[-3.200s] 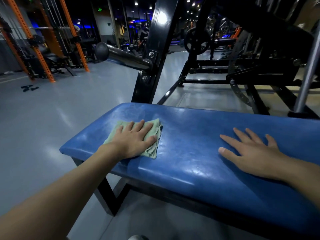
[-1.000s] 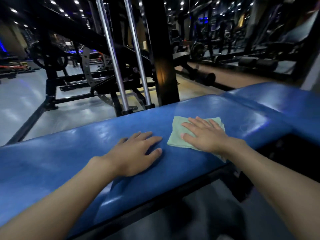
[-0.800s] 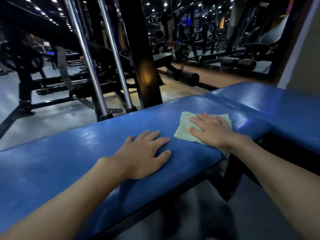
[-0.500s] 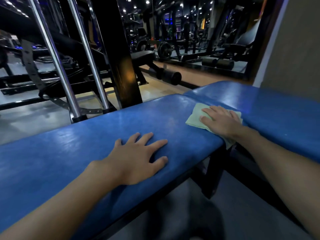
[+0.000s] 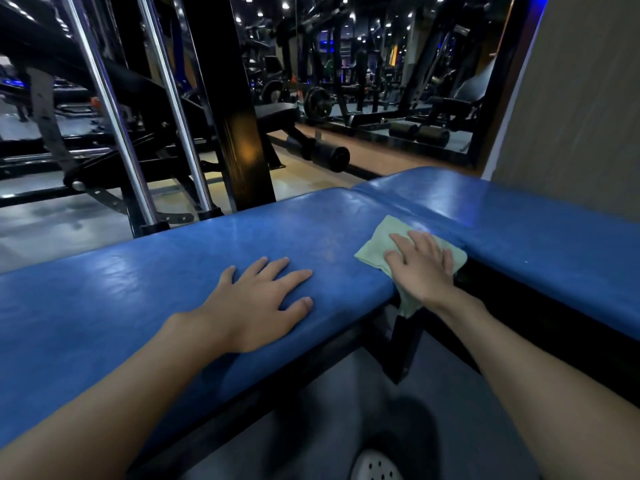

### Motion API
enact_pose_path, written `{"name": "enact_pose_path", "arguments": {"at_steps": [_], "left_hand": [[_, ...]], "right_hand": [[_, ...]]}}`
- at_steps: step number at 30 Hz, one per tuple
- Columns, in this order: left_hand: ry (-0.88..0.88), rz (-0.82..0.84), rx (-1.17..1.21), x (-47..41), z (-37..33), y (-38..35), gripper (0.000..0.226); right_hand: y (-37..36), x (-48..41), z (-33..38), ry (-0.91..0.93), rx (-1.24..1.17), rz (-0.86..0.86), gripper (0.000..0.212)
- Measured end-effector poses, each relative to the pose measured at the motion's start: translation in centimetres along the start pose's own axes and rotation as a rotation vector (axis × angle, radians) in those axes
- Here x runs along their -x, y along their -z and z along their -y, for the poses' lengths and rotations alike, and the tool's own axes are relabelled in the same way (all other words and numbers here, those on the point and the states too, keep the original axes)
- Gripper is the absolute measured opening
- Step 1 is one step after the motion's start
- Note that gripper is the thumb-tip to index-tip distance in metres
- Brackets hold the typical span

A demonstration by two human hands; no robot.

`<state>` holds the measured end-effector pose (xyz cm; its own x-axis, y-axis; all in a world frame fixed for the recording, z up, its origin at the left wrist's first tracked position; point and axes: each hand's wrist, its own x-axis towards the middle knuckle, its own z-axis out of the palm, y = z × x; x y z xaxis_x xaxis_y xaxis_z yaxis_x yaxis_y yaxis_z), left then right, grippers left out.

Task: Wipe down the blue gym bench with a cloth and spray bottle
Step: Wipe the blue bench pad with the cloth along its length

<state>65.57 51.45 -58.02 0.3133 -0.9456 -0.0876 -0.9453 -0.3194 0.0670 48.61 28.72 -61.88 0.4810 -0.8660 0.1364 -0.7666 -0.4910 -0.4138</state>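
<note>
Dim gym, blue bench (image 5: 145, 292), right hand (image 5: 420, 268) flat, pressing green cloth (image 5: 375, 242), left hand (image 5: 258, 303) spread flat on padding

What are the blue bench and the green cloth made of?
The blue bench looks like padded vinyl or faux leather: glossy, with light reflections and a crackled grain. The green cloth looks like soft matte fabric, perhaps microfibre; it droops limply over the edge.

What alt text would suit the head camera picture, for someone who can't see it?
A person's right hand presses a pale green cloth flat on the end of a padded blue gym bench, beside a second blue pad. The left hand rests flat on the bench, fingers spread. Black weight machines fill the dim gym behind.
</note>
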Motion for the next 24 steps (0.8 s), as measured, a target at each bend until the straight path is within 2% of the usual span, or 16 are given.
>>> {"name": "enact_pose_path", "arguments": {"at_steps": [3,4,7,10,13,19,24], "left_hand": [[0.010,-0.020,0.013,1.9,1.0,-0.4,0.084],[0.018,-0.026,0.011,2.5,1.4,-0.5,0.085],[0.039,-0.048,0.001,4.8,2.9,-0.8,0.067],[0.064,-0.065,-0.024,7.7,4.6,-1.1,0.082],[0.113,-0.077,-0.031,11.3,6.3,-1.3,0.086],[0.306,-0.107,-0.052,19.1,10.5,-1.7,0.099],[0.474,-0.142,-0.039,25.8,13.6,-2.1,0.084]], "right_hand": [[-0.6,2.4,1.8,0.066,0.012,0.024,0.052],[-0.7,3.2,2.5,0.088,0.018,0.038,0.052],[-1.2,5.6,4.9,0.160,0.069,0.064,0.052],[-1.7,7.9,7.3,0.258,0.122,0.082,0.053],[-2.5,10.2,9.7,0.371,0.166,0.085,0.054],[-4.0,14.5,14.6,0.598,0.259,0.110,0.087],[-5.0,18.7,21.0,0.862,0.304,0.200,0.087]]}}
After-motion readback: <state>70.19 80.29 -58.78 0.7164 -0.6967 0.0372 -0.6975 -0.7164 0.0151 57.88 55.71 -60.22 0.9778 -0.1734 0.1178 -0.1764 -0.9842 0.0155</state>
